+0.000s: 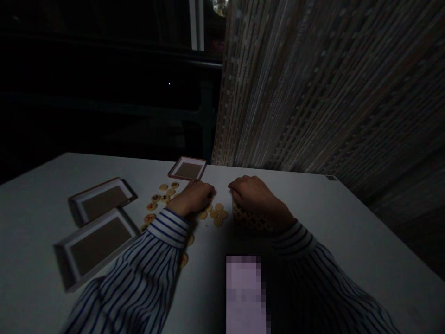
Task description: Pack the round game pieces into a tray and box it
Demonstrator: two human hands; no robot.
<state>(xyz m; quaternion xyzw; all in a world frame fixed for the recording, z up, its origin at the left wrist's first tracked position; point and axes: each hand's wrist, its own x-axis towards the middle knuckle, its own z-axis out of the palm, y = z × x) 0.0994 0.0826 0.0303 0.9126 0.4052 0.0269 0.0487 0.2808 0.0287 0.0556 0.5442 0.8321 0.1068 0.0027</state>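
Round wooden xiangqi pieces lie loose on the white table between and to the left of my hands; some show red or black characters. My left hand is low over the scattered pieces, its fingers curled inward, and anything in them is hidden. On the right, my right hand is above a dark box where several pieces sit in rows. Its fingers are bent together near the box's far left corner, and what they hold, if anything, does not show. The dim light blurs details.
Three shallow open box parts lie on the table: a small tray at the back, a lid-like tray and a larger tray at left. A blurred-out phone-like screen is at the front. Behind the table hangs a string curtain.
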